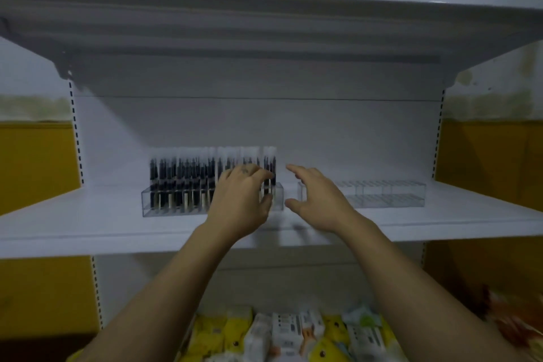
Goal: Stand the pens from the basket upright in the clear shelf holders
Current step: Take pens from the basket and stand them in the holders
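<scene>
pens [182, 179] stand upright in left holder [152, 206] on shelf [88, 214], long axis vertical. left hand [241, 197] pinches rightmost pen [269, 176], thumb against fingers. right hand [317, 197] just beside, fingers apart, near right holder [382, 194].

Single head view, facing forward; close to white shelf [88, 223], looking slightly down

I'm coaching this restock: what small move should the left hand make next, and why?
Probably seat the pen fully and let go: the left hand pinches it upright at the right end of the left holder. The right hand hovers open.
</scene>
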A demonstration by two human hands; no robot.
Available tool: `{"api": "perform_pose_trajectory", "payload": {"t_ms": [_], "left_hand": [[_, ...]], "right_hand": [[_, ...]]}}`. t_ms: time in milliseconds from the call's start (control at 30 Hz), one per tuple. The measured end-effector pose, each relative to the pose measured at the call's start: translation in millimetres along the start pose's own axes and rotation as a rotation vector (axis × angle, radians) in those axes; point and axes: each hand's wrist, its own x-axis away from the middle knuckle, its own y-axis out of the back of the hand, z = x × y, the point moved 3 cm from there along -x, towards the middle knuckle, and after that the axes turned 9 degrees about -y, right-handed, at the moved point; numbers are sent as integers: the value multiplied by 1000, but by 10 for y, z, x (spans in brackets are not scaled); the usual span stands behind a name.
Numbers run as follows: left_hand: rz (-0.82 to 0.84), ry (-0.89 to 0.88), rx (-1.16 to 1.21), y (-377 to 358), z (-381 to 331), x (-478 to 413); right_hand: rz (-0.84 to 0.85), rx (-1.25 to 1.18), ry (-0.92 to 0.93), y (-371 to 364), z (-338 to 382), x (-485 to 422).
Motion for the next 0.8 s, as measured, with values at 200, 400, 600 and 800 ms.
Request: {"api": "perform_pose_trajectory", "payload": {"t_ms": [200, 400, 600, 800], "left_hand": [[85, 53, 55, -117, -309, 677], [276, 86, 100, -625, -599, 1405], [636, 221, 259, -1603, -772, 2202], [1006, 357, 457, -2503, -880, 3029]], "right_hand": [[48, -36, -43, -210, -48, 706], [176, -46, -155, -836, -493, 1382], [466, -10, -366, -1712, -1203, 1908], [718, -12, -580, -2599, -1882, 2470]]}}
